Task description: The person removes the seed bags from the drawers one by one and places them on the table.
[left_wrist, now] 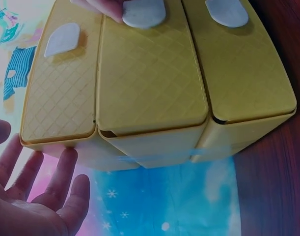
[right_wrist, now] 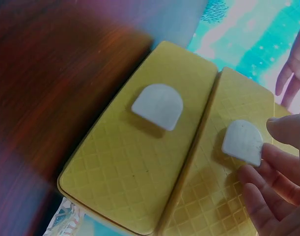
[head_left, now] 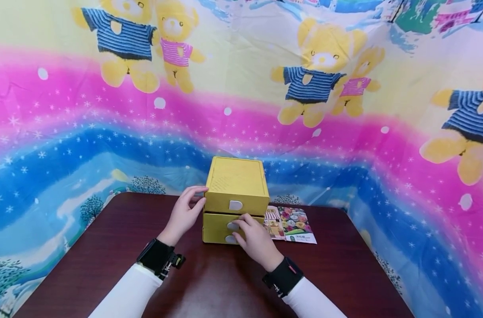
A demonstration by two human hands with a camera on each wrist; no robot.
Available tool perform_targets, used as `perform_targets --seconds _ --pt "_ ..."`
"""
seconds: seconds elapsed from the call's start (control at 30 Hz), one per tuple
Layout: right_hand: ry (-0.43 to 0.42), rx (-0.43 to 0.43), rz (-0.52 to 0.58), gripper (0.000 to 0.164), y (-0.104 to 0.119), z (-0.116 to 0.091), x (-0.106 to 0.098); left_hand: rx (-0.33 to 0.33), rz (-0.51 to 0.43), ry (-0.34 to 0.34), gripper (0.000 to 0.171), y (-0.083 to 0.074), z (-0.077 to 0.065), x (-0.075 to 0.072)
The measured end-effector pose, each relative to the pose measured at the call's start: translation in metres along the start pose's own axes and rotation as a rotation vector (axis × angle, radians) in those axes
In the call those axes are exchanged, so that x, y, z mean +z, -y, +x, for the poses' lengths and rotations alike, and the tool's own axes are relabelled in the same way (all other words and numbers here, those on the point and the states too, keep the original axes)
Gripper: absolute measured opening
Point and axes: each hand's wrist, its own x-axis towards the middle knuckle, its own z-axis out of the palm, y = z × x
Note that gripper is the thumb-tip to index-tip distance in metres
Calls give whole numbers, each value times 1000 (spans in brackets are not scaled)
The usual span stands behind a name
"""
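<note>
A yellow drawer box [head_left: 238, 176] stands on the table, with three stacked drawers whose fronts have a waffle pattern. Each front carries a pale rounded handle. My right hand [head_left: 259, 243] is at the middle drawer's handle [right_wrist: 242, 142], its curled fingertips and thumb close against the edge of it. Below it, the bottom drawer's handle [right_wrist: 158, 105] is untouched. At the box's upper left side is my left hand [head_left: 186, 214], fingers spread and fingertips right at the edge of the top drawer [left_wrist: 61, 103]. The top handle [head_left: 235, 205] sits between the two hands.
Printed picture cards [head_left: 295, 223] lie on the dark wooden table [head_left: 146, 212] just right of the box. Behind the table hangs a colourful cloth [head_left: 233, 128] with bears and snowflakes. Both wrists wear black straps [head_left: 158, 256].
</note>
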Motion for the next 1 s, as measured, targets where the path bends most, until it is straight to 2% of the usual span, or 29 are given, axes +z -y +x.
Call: perform_targets --seconds 0.2,0.4,0.63,1.0 --pt "35 9 23 28 10 -7 -8 27 15 18 34 3 -1 -4" --pt "93 1 10 24 18 -12 -19 19 17 25 35 3 -2 -5" --pt "167 -11 -15 29 27 -21 -31 22 4 47 36 5 -3 -5" --pt "173 -26 -9 32 36 -38 -36 25 24 57 38 9 -1 -5"
